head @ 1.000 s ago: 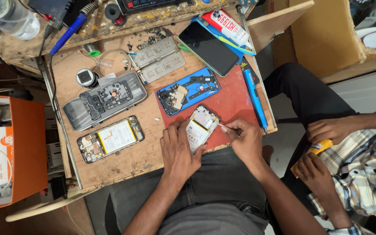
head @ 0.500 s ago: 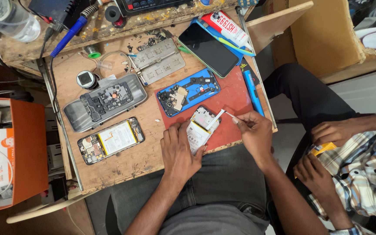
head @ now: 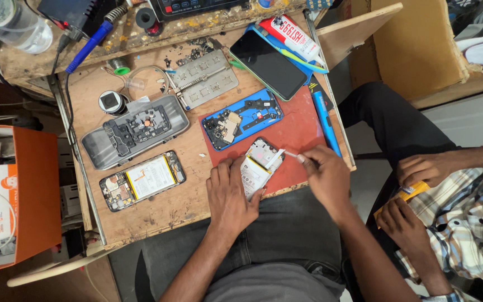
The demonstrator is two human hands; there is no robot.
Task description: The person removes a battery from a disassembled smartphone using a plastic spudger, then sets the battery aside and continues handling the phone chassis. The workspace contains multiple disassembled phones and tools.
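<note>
**Opened phone worked at the near edge of the workbench**

Left hand (head: 231, 196) lay flat over the near edge of the wooden workbench (head: 157, 210), fingers pressing down on the lower end of an opened phone (head: 258, 165). Phone sat tilted on the red mat (head: 297, 131), close to that near edge, its pale insides facing up.

Right hand (head: 326, 176) was pinched around thin tweezers (head: 292, 154); tip touched the phone's upper right side.

Just beyond, on the same mat: a blue phone frame (head: 247, 117) with a small board in it. Blue pen-shaped tool (head: 325, 123) lay along the right edge.

Left of the mat: second opened phone (head: 142, 180) with a white battery, near the front left corner. Behind it, a grey tray-like holder (head: 135, 131) and a metal plate (head: 203, 78).

Far side: dark-screened phone (head: 268, 64) and a red-and-white tube (head: 292, 36) toward the far right corner.

Off the bench to the right, another person's hands (head: 420, 196) held something yellow (head: 406, 196).
</note>
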